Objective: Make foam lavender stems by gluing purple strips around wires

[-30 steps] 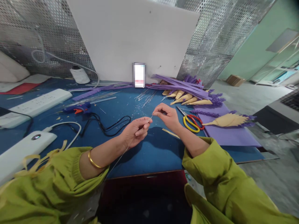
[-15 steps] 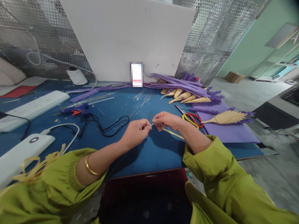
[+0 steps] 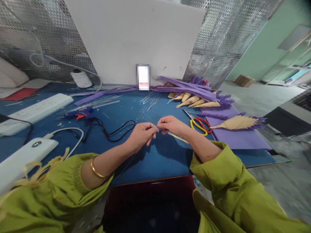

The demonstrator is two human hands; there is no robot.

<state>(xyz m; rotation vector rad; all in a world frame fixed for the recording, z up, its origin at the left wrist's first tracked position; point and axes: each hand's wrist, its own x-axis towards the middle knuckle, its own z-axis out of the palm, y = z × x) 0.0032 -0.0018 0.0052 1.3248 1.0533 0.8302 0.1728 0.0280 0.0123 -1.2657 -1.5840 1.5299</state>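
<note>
My left hand (image 3: 143, 136) has thumb and forefinger pressed together, no gap between them that I can see, the other fingers loosely curled. My right hand (image 3: 171, 125) is closed in the same sort of pinch, its tips nearly meeting the left ones. What lies between them is tiny: a thin wire, I judge, which seems to run from under my left hand toward the near edge as a faint line (image 3: 127, 164). Whether both pinches grip it, I cannot tell.

So fine a piece could slip if either pinch loosens, or bend wrongly if my hands pull unevenly. The loose end could snag on my left sleeve (image 3: 82, 170) or the table's near edge, and one tug would drag it from my fingertips.

Under my right wrist lies a narrow cream strip (image 3: 178, 137); a low sweep of the forearm could push it away. Just beyond, to the right, the scissors (image 3: 201, 127) sit with handles near my arm, easy to knock. To the left, the black cord (image 3: 109, 134) loops near my hand and leads toward the glue gun (image 3: 80, 113); catching it could pull the gun over. Farther off lie loose wires (image 3: 150, 100), and to the far right, purple strips (image 3: 191, 89) above paper cones (image 3: 190, 101)
</note>
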